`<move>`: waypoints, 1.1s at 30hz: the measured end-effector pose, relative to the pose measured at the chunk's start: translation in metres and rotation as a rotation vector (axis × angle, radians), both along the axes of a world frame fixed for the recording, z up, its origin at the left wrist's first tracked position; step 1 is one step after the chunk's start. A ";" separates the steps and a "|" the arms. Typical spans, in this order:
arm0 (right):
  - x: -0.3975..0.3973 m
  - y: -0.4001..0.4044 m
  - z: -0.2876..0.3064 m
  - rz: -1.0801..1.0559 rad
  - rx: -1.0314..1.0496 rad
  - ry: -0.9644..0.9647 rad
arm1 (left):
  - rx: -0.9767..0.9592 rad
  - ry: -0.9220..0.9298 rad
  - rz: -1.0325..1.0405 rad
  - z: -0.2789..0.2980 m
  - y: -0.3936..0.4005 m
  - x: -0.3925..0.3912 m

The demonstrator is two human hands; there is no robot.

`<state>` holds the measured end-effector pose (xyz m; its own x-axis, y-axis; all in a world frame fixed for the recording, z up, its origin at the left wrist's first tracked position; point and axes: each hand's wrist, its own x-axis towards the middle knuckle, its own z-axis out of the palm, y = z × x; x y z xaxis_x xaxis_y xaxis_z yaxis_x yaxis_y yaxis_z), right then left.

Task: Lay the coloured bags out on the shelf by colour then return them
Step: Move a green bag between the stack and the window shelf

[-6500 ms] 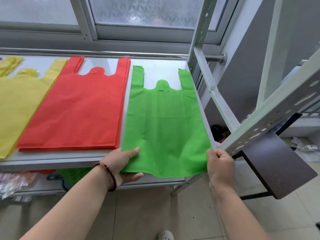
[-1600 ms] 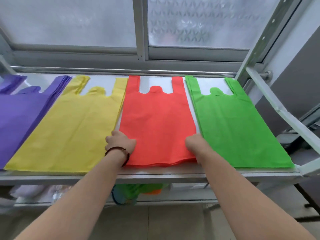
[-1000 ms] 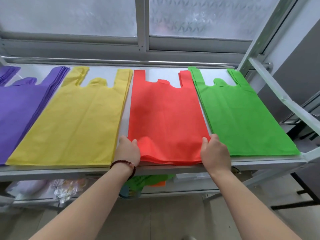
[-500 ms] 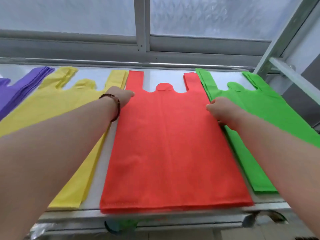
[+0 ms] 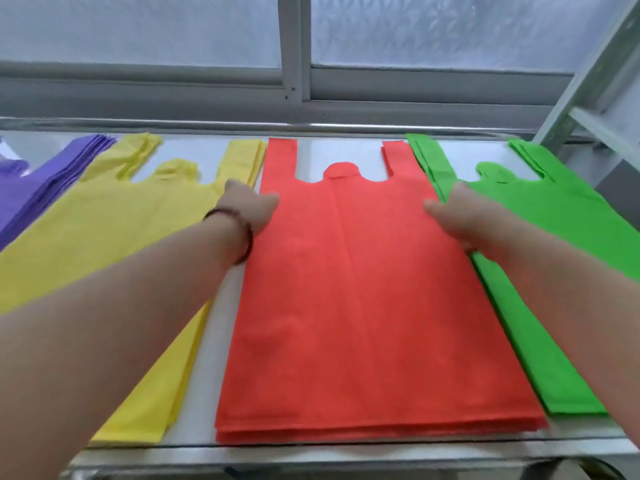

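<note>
red bags (image 5: 363, 306) lie stacked flat mid-shelf (image 5: 346, 452), between yellow bags (image 5: 114, 237) left and green bags (image 5: 540, 237) right (purple bags (image 5: 41, 188) far left). left hand (image 5: 251, 209) and right hand (image 5: 460, 216) rest on the stack's side edges; blur hides whether fingers curl.

Four flat stacks of handled fabric bags lie side by side on my shelf (image 5: 346, 455), handles toward the window. From left: purple bags (image 5: 41, 188), mostly out of view; yellow bags (image 5: 114, 223); red bags (image 5: 363, 306) in the middle, edges squared; green bags (image 5: 540, 216) on the right.
</note>
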<state>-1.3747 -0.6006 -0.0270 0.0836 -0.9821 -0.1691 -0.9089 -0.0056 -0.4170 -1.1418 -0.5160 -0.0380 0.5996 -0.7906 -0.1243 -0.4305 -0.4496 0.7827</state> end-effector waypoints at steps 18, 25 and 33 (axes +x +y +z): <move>-0.041 0.202 0.020 0.050 -0.033 0.244 | 0.173 -0.317 -0.058 0.008 0.230 -0.057; 0.088 0.270 0.026 0.457 -0.073 -0.202 | 0.066 -0.235 0.378 0.010 0.291 0.065; 0.191 0.260 0.004 -0.008 0.097 -0.234 | 0.288 -0.167 -0.044 0.005 0.251 0.173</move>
